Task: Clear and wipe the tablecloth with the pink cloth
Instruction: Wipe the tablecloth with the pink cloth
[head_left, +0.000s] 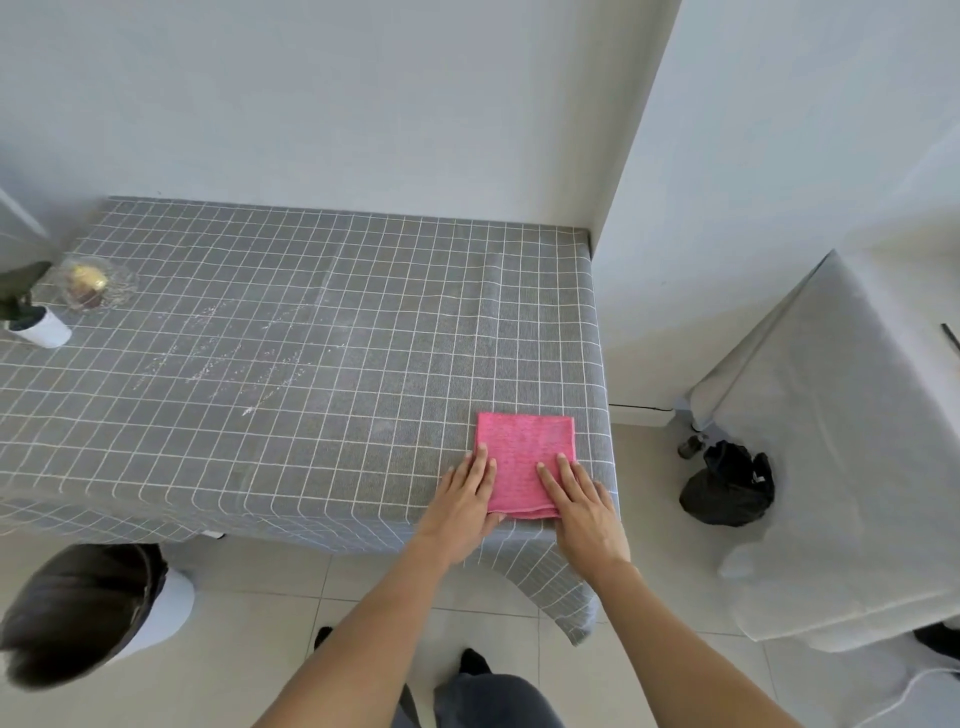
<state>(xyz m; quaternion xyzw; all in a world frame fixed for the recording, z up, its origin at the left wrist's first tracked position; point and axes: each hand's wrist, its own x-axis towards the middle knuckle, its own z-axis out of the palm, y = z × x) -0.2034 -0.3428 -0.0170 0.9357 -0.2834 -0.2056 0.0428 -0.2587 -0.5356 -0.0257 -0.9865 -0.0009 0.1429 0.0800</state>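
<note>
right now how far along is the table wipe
Most of the tablecloth is cleared; only a glass dish and small potted plant remain at its left end. Left hand and right hand rest flat on the folded pink cloth. White streaks still need wiping.

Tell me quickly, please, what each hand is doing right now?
Left hand: open, flat on the pink cloth's left edge.
Right hand: open, flat on its right side.
</note>
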